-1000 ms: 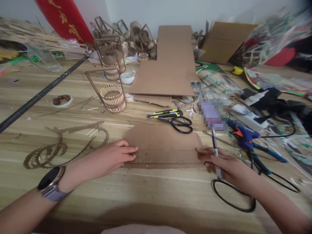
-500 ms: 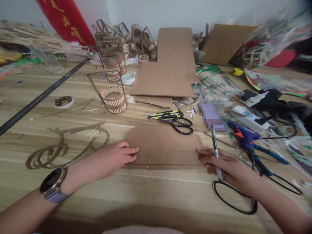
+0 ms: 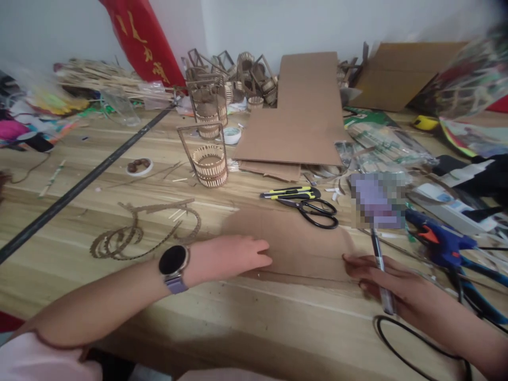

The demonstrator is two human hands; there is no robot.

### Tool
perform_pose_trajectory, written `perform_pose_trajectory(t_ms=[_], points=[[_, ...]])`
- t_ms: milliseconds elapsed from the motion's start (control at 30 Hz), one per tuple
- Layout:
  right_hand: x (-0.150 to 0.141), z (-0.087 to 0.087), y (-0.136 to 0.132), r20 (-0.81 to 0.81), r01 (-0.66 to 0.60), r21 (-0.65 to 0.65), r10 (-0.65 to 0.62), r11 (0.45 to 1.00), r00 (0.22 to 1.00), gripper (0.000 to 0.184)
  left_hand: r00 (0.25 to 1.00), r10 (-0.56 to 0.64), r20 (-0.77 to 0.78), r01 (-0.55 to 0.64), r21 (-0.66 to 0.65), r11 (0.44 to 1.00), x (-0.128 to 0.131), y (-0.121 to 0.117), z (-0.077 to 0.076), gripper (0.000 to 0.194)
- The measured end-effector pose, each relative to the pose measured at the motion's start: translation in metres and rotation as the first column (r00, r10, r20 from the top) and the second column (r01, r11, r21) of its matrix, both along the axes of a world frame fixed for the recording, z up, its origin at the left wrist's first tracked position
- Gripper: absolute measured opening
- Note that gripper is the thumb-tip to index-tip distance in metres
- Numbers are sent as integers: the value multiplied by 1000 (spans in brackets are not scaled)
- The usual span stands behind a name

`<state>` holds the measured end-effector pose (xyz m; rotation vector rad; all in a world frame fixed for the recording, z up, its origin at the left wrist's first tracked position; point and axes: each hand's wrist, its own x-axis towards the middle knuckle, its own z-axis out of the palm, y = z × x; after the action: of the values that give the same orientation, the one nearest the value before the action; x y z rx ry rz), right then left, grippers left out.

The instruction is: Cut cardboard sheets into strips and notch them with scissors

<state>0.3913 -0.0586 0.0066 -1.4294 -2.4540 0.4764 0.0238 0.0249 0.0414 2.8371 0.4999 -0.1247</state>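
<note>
A flat brown cardboard piece lies on the wooden table in front of me. My left hand, with a smartwatch on the wrist, lies flat on its left part, fingers stretched out. My right hand rests at the piece's right edge, closed around a black pen that points away from me.
Behind the piece lie black scissors and a yellow-black utility knife. A blue glue gun and cables sit at right. Larger cardboard sheets, slatted wooden baskets, cardboard scraps and a black rod lie further back and left.
The view has swung to the left. My left hand has slid right, further onto the cardboard piece. My right hand has kept the pen at the piece's right edge.
</note>
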Motion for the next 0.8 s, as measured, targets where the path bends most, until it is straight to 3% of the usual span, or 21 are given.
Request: perform_pose_trajectory(t_ms=[100,333,500,800], points=[[-3,3,2,8,-12,11,12,1000,1000,22,984,-84,-155,100,96,990,20,3,8,51],[0,3,-1,17,-16,-4,16,1000,1000,25,963,-231,-141,249,131,960,67,11,4,33],[1,1,0,7,5,-38,-5,999,1000,25,933,-307,-190,349,252,903,92,10,1,56],[-3,0,0,17,-14,-4,14,1000,1000,30,914,-334,-231,390,263,883,119,7,-3,81]])
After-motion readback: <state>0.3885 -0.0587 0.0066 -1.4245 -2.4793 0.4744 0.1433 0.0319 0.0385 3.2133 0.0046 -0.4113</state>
